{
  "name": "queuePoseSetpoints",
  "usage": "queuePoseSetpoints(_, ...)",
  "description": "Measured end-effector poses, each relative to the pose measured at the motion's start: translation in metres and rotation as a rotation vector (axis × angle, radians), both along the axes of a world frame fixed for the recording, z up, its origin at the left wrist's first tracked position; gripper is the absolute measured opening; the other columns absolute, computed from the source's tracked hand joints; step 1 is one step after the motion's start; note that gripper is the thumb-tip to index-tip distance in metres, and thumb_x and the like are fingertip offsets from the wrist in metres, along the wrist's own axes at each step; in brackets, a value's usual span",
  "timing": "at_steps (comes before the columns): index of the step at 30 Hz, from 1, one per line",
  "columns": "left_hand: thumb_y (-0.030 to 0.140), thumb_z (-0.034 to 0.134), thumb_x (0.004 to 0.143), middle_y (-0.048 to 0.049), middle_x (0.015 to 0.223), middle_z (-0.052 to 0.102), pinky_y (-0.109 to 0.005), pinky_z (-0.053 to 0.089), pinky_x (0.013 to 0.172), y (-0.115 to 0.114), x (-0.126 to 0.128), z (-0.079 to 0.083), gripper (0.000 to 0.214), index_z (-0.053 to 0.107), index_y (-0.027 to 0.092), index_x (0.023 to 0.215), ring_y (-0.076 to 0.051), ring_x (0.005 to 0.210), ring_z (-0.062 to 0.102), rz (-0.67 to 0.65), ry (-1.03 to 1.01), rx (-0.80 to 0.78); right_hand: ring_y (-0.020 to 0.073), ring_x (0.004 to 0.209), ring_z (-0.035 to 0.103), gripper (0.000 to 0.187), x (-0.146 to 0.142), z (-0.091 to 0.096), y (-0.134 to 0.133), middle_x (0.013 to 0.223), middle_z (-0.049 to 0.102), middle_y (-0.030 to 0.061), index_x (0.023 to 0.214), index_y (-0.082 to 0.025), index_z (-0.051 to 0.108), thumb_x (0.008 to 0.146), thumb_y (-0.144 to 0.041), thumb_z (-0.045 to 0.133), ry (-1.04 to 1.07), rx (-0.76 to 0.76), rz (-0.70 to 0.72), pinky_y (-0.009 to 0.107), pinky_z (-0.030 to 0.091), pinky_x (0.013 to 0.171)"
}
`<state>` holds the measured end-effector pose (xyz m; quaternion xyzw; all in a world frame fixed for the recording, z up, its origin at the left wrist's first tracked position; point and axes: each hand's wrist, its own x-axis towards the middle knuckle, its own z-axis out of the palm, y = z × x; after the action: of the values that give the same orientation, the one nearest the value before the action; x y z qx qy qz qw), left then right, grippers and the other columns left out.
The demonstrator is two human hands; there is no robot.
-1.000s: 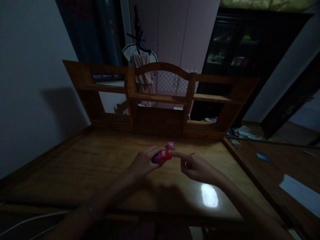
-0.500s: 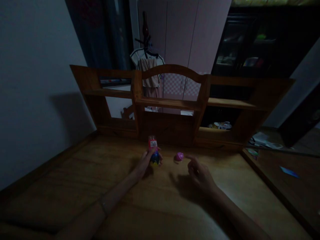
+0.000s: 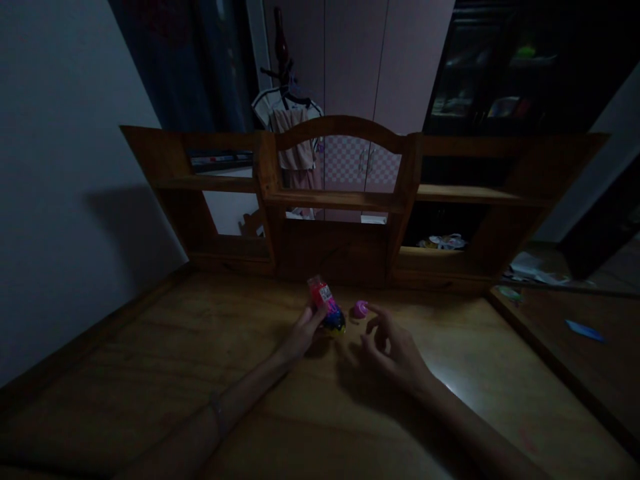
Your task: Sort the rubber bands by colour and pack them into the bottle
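Observation:
A small bottle (image 3: 327, 307) with a red upper part and a dark blue base leans on the wooden desk (image 3: 150, 353), tilted toward the left. My left hand (image 3: 304, 333) grips it low down with closed fingers. Just right of the bottle a small pink cap (image 3: 360, 309) lies on the desk. My right hand (image 3: 393, 347) hovers beside the cap with its fingers apart and loosely curled, the index fingertip almost touching the cap. It holds nothing.
A wooden shelf unit (image 3: 345, 200) stands along the desk's back edge. A white wall (image 3: 60, 167) is on the left. Behind are a clothes rack (image 3: 293, 127), pink cupboard doors (image 3: 380, 73) and a dark cabinet (image 3: 490, 87). Papers lie on the floor (image 3: 580, 327) at right.
The bottle, upright half a second ago, now leans and sits closer to the pink cap. My right hand has come nearer the cap. A second ago both hands held the bottle together.

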<state>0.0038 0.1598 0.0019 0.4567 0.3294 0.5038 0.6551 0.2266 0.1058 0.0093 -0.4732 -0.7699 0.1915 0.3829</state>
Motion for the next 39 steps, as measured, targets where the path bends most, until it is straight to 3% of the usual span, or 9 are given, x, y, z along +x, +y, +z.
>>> queuePoseSetpoints(3,0.045,0.06,0.089,-0.0144,0.13,0.06,-0.037,0.045,0.103,-0.018,0.015,0.01,0.045,0.056,0.016,0.122,-0.026,0.119,0.058,-0.057,0.051,0.167,0.0183,0.08,0.063,0.067,-0.016,0.004,-0.009,0.119,0.06,0.0086,0.144,-0.028,0.03,0.085,-0.034,0.061,0.053,0.006,0.037,0.033,0.053,0.071)
queuePoseSetpoints(7,0.04,0.062,0.088,-0.012,0.141,0.051,-0.04,0.039,0.108,-0.03,0.036,0.024,0.049,0.051,0.021,0.131,-0.028,0.129,0.049,-0.186,0.094,0.29,0.0235,0.103,0.061,0.055,-0.022,0.006,-0.015,0.124,0.059,0.0102,0.136,-0.025,0.039,0.086,-0.032,0.061,0.18,0.035,0.058,0.038,0.05,0.087)
queuePoseSetpoints(11,0.046,0.061,0.087,-0.0133,0.137,0.052,-0.044,0.043,0.103,0.0,0.048,0.021,0.052,0.049,0.022,0.132,-0.029,0.127,0.05,-0.213,0.238,0.424,0.0212,0.09,0.062,0.04,-0.008,0.012,-0.008,0.105,0.063,0.0071,0.12,-0.022,0.047,0.086,-0.038,0.062,0.324,0.035,-0.12,0.034,0.05,0.08)
queuePoseSetpoints(15,0.041,0.08,0.067,-0.0149,0.144,0.039,-0.045,0.038,0.107,0.043,0.05,0.005,0.073,0.051,0.02,0.131,-0.031,0.133,0.039,-0.025,0.682,0.651,0.0167,0.068,0.059,0.035,0.021,0.014,0.01,0.084,0.061,0.0002,0.11,-0.023,0.047,0.086,-0.044,0.061,0.518,0.006,-0.306,0.03,0.048,0.065)
queuePoseSetpoints(18,0.034,0.081,0.063,-0.0118,0.133,0.05,-0.042,0.038,0.106,0.059,0.056,-0.007,0.068,0.057,0.02,0.124,-0.027,0.122,0.049,-0.032,0.841,0.729,0.0158,0.061,0.056,0.033,0.04,0.008,0.024,0.072,0.056,-0.0034,0.104,-0.023,0.045,0.086,-0.047,0.059,0.662,-0.031,-0.332,0.027,0.045,0.057)
queuePoseSetpoints(24,0.028,0.071,0.071,-0.0053,0.094,0.066,-0.037,0.047,0.089,0.052,0.055,-0.007,0.023,0.07,0.021,0.093,-0.024,0.094,0.06,0.017,0.84,0.691,0.0166,0.063,0.057,0.035,0.047,0.003,0.03,0.077,0.057,-0.0019,0.107,-0.022,0.045,0.085,-0.044,0.059,0.62,-0.034,-0.35,0.027,0.046,0.057)
queuePoseSetpoints(27,0.037,0.065,0.08,-0.0058,0.089,0.068,-0.032,0.05,0.077,0.041,0.033,0.001,0.024,0.069,0.019,0.096,-0.021,0.083,0.063,0.021,0.751,0.594,0.0195,0.08,0.059,0.037,0.046,0.009,0.023,0.094,0.06,0.004,0.114,-0.02,0.047,0.083,-0.035,0.06,0.393,0.082,-0.318,0.031,0.048,0.069)
queuePoseSetpoints(33,0.044,0.077,0.071,-0.0052,0.085,0.068,-0.031,0.055,0.075,0.028,-0.006,0.002,0.036,0.068,0.016,0.092,-0.018,0.077,0.064,0.075,0.263,0.191,0.0229,0.09,0.059,0.044,0.038,0.009,0.011,0.106,0.06,0.0083,0.121,-0.02,0.048,0.079,-0.023,0.059,0.021,0.178,-0.169,0.034,0.046,0.078)
queuePoseSetpoints(39,0.042,0.072,0.079,-0.0051,0.087,0.068,-0.026,0.054,0.061,0.021,-0.005,-0.001,0.034,0.063,0.015,0.097,-0.014,0.064,0.063,0.014,0.251,0.196,0.0237,0.089,0.059,0.039,0.026,0.001,0.009,0.105,0.061,0.0099,0.12,-0.02,0.048,0.084,-0.029,0.058,-0.09,0.092,-0.1,0.033,0.047,0.073)
